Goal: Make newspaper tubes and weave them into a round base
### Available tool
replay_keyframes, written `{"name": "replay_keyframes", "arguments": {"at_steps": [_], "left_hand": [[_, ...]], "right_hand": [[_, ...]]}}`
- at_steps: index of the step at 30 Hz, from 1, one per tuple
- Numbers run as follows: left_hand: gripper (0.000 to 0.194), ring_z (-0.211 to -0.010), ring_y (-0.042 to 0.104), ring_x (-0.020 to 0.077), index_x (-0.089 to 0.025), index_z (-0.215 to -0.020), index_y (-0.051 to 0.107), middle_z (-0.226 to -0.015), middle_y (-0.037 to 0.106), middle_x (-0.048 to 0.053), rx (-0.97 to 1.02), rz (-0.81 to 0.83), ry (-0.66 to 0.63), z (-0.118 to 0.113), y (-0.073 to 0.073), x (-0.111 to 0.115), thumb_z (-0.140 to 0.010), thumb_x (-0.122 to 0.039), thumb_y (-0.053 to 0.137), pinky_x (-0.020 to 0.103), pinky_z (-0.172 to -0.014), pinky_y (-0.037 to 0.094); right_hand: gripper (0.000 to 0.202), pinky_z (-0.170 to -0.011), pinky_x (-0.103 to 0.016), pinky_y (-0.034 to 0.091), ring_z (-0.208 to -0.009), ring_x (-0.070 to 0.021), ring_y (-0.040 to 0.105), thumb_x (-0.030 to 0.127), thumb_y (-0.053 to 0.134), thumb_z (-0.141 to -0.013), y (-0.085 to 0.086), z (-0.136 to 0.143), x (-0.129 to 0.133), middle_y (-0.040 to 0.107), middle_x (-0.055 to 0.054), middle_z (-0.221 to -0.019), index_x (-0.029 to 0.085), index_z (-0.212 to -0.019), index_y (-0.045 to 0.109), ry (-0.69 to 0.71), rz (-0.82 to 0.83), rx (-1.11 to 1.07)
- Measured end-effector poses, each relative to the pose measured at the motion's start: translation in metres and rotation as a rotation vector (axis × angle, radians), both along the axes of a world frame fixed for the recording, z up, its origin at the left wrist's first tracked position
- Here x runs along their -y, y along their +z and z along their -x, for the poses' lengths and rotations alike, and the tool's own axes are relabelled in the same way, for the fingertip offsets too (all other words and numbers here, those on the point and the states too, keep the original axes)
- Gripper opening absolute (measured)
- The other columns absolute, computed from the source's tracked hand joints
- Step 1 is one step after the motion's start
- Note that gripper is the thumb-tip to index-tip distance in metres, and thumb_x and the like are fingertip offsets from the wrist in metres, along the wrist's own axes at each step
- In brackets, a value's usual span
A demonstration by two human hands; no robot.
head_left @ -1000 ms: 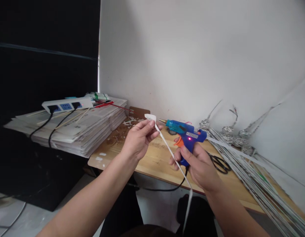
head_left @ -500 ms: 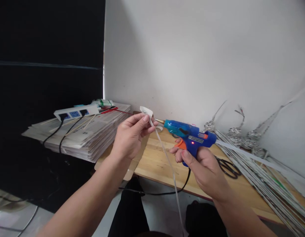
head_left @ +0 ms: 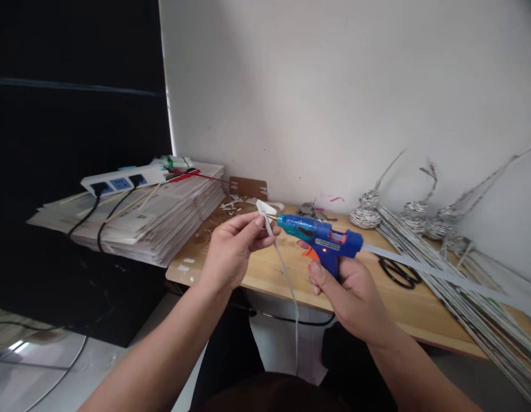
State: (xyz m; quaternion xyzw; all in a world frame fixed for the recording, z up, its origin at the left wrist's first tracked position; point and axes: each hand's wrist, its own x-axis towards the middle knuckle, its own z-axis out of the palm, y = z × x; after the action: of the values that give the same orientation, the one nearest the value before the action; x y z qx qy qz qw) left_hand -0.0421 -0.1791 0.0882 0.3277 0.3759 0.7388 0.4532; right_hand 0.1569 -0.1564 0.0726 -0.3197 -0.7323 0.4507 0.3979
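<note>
Glue gun (head_left: 310, 229) nearer paper strip (head_left: 264, 208)

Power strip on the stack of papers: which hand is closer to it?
Left. The left hand, pinching a white strip, is right of the power strip and lower in view; the right hand, holding the blue glue gun, is farther right.

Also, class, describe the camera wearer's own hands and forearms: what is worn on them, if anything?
The left hand and right hand are bare, with no gloves or rings in sight, though some fingers are partly hidden. Neither wrist shows a watch or bracelet, and no sleeves cover the visible forearms. Lower down, dark black trousers show.
</note>
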Motion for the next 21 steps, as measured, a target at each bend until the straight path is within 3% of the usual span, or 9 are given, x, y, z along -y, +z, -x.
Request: {"name": "replay_keyframes", "arguments": {"at_steps": [5,16,21], "left_hand": [[0.021,-0.078,0.074,0.0171,-0.014,-0.089,0.075,-0.080,0.076,0.006,-0.003,0.019,-0.004,-0.002,-0.007,0.003,-0.074,-0.027,0.081,0.026,-0.073,0.060],[0.022,-0.075,0.074,0.0167,-0.014,-0.087,0.075,-0.077,0.075,0.005,0.023,0.028,-0.030,-0.003,-0.012,0.005,-0.072,-0.027,0.083,0.024,-0.069,0.061],[0.021,-0.075,0.074,0.0164,-0.014,-0.085,0.074,-0.076,0.075,0.006,0.025,0.040,-0.039,0.000,-0.014,0.007,-0.072,-0.027,0.083,0.023,-0.068,0.060]], "right_hand": [[0.039,-0.061,-0.031,0.043,-0.060,-0.0168,0.050,0.046,0.058,-0.093,-0.004,-0.003,0.001,0.054,0.001,-0.061,0.019,-0.120,0.066,-0.040,-0.036,0.029],[0.035,-0.057,-0.028,0.041,-0.060,-0.0141,0.048,0.044,0.056,-0.094,-0.012,-0.006,0.003,0.053,0.001,-0.066,0.019,-0.117,0.065,0.002,0.039,0.026],[0.032,-0.062,-0.030,0.044,-0.065,-0.0154,0.053,0.042,0.055,-0.095,-0.014,-0.005,0.002,0.058,-0.001,-0.072,0.019,-0.115,0.064,-0.002,-0.008,0.052]]}}
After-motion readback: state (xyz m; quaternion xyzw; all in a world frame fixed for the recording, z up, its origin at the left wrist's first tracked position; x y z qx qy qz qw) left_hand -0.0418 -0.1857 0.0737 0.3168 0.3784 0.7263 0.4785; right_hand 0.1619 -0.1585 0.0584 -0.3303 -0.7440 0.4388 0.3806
